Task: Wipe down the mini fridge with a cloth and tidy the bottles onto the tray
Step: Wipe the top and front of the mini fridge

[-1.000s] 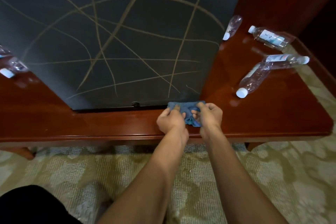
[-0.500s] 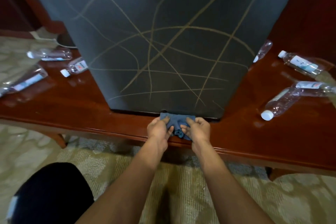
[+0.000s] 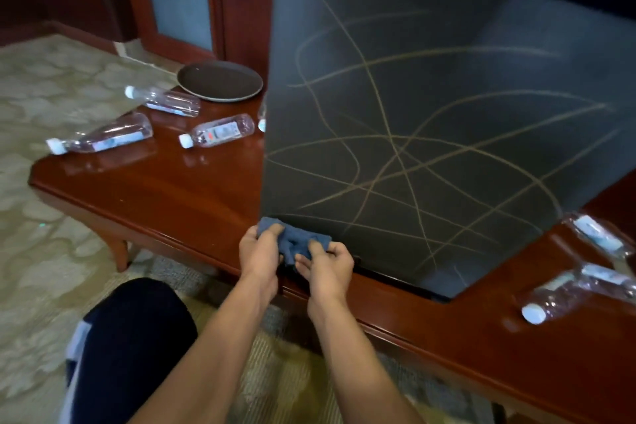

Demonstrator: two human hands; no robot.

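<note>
Both hands now sit further left, at the fridge's [image 3: 430, 120] lower-left corner. Left hand [image 3: 258, 251] and right hand [image 3: 327, 263] each grip the blue cloth [image 3: 292, 239] bunched on the glossy red-brown desk [image 3: 165, 193]. Bottles [image 3: 216, 131] lie sideways beside a round tray [image 3: 220, 81]; patterned carpet [image 3: 41, 79] surrounds.

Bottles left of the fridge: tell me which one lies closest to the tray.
The far bottle, just beside the tray. The other two lie nearer the table's front edge.

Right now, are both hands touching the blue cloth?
Touching. The head view shows the left hand and the right hand each gripping the blue cloth with curled fingers, at the fridge door's bottom corner.
</note>
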